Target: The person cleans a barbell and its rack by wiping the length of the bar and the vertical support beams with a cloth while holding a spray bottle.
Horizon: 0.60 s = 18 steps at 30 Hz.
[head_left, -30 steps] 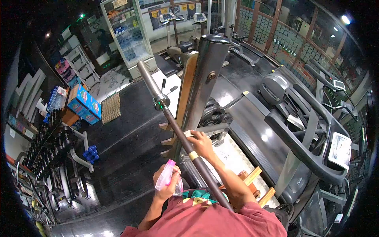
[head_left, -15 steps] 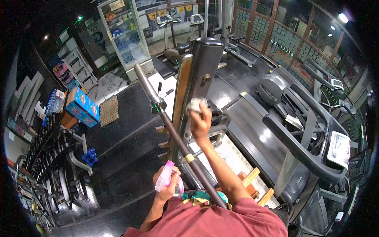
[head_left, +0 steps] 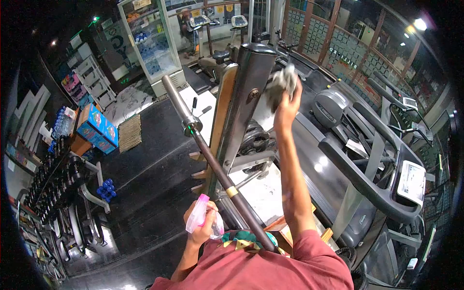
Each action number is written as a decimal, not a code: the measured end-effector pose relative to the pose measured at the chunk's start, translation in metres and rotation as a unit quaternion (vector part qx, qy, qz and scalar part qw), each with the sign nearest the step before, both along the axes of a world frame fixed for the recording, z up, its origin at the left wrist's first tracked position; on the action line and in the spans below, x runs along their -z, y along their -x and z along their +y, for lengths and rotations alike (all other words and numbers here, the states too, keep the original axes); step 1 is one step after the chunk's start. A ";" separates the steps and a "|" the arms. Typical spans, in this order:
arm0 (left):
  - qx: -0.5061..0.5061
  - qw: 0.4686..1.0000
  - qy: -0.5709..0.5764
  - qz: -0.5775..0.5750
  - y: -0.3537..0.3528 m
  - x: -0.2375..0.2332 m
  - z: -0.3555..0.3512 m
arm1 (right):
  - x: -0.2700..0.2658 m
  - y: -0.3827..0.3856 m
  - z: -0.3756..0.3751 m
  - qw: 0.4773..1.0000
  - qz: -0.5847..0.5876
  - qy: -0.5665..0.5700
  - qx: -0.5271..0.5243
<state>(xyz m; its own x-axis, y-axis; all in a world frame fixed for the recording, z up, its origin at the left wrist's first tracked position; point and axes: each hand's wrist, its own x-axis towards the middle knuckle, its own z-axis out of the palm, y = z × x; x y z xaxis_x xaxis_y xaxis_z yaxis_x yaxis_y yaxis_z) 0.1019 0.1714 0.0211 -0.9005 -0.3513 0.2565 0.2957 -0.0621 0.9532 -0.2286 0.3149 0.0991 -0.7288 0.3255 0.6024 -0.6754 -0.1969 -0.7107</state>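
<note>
My left hand [head_left: 202, 226] is wrapped round a clear spray bottle [head_left: 218, 229] with a pink and white trigger head, low and close to my body. Raised to the right of the dark metal upright [head_left: 244, 101], my right hand [head_left: 288, 108] grips a grey-white cloth [head_left: 284, 81], slightly blurred and apart from the post. Between my two arms a barbell [head_left: 216, 166] runs diagonally, its silver sleeve pointing away from me. A yellow band circles its dark shaft near my body. A wooden strip lines the left side of the upright.
A treadmill [head_left: 377, 169] and an elliptical [head_left: 333, 108] stand at the right. To the left are a dumbbell rack [head_left: 92, 181], blue dumbbells [head_left: 106, 190] on the floor and a blue box [head_left: 98, 128]. A glass-door fridge [head_left: 151, 43] stands at the back. Weight plates [head_left: 255, 137] hang behind the upright.
My right hand has moved up and to the right with the cloth, from in front of the upright to beyond its right side. My left hand keeps the spray bottle in nearly the same place.
</note>
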 end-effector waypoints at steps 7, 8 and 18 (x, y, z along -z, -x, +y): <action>-0.005 1.000 0.000 -0.011 -0.001 0.004 -0.006 | 0.041 0.032 -0.028 0.987 -0.035 -0.093 -0.128; -0.005 1.000 -0.005 -0.011 -0.001 0.006 -0.006 | 0.074 0.019 -0.033 0.979 -0.067 -0.136 -0.134; 0.014 0.999 0.042 0.005 0.010 0.006 -0.015 | 0.189 -0.038 -0.030 0.947 -0.217 -0.072 -0.223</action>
